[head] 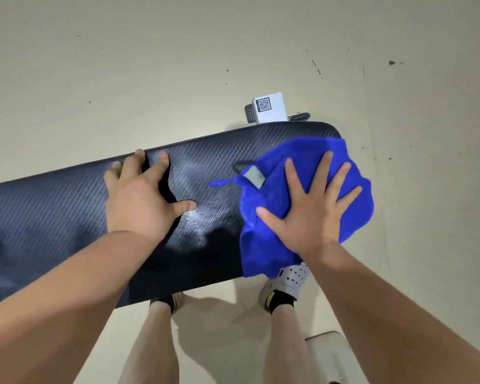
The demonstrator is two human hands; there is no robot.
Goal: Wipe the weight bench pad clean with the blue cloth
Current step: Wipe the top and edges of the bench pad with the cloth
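Blue cloth (261, 245) is lying on the right end of the black bench pad (53, 212), with part of it hanging over the end. The person's right hand (308, 214) is pressing down on it with fingers (326, 173) spread flat and open, not grabbing. The left hand (139, 200) is resting flat on the pad near the far edge, fingers straight, holding nothing. Pale smears (194, 220) are showing between the two hands, so that spot is likely needing a wipe next. To do it well, the person should be pushing firmly and going in long rows that overlap. A white box (269, 108) on the floor (150, 65) behind the pad is showing a square code, but its small print is too tiny to read. The grey tag (254, 177) on the cloth is looking blank.
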